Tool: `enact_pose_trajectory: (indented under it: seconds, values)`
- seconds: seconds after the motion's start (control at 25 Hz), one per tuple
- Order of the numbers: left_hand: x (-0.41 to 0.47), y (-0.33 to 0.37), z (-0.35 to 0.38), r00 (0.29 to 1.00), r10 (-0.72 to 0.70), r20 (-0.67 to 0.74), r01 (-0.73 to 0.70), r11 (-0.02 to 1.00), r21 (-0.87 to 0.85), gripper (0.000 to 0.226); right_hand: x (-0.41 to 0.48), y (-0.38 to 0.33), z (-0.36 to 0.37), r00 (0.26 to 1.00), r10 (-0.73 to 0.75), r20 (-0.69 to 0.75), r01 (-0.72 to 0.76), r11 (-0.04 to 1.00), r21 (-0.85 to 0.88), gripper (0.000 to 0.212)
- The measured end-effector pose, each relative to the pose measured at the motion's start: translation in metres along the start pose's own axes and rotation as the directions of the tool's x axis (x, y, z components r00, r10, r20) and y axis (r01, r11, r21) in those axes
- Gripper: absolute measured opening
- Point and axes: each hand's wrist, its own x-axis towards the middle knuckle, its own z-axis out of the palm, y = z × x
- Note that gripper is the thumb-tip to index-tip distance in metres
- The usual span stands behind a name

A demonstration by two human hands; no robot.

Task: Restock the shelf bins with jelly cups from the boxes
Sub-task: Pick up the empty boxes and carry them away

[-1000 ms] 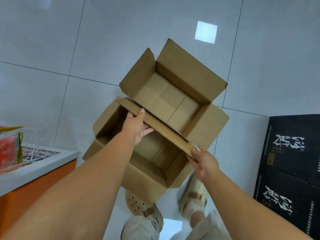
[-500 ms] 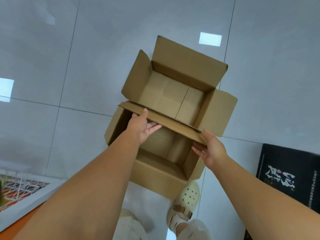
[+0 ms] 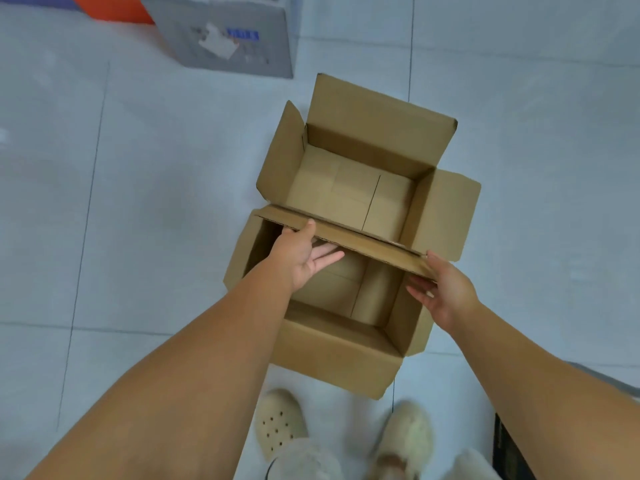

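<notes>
While the person stands in pale clogs [image 3: 278, 424] on the tiled floor [image 3: 156, 202], the near box [image 3: 332, 362] is open just ahead of the toes, its inside showing bare cardboard. The left hand [image 3: 298, 254] pinches the flap [image 3: 374, 245] that runs between the two boxes, thumb on top and fingers beneath. The right hand [image 3: 446, 289] grasps the same flap at its right end. Beyond it the far box [image 3: 349, 188] is open, likewise bare inside. Farther off stands a grey carton [image 3: 235, 39].

The far box [image 3: 349, 192] sits directly behind the near box [image 3: 332, 362], touching it. A third box [image 3: 239, 46] lies farther back, leftward.
</notes>
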Motion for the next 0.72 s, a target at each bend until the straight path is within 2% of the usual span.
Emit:
enact_pose_trajectory:
  seconds: [0.2, 0.4, 0.52, 0.72]
  values:
    - [0.019, 0.055, 0.081, 0.996, 0.036, -0.079, -0.036, 0.999, 0.004, 0.073, 0.037, -0.085, 0.015, 0.999, 0.017, 0.048, -0.017, 1.0, 0.013, 0.036]
    - [0.052, 0.111, 0.16, 0.993, 0.051, -0.11, -0.057, 0.997, -0.052, 0.069, 0.071, -0.193, 0.035, 0.996, -0.002, 0.087, 0.003, 1.0, -0.016, 0.033]
    - [0.075, 0.155, 0.198, 0.993, 0.056, -0.101, -0.064, 0.995, -0.074, 0.066, 0.097, -0.252, 0.059, 0.995, -0.04, 0.09, 0.043, 0.999, -0.031, 0.036]
    - [0.103, 0.235, 0.251, 0.997, 0.054, -0.057, -0.058, 0.996, -0.072, 0.074, 0.134, -0.335, 0.115, 0.997, -0.057, 0.047, 0.058, 0.998, -0.015, 0.043]
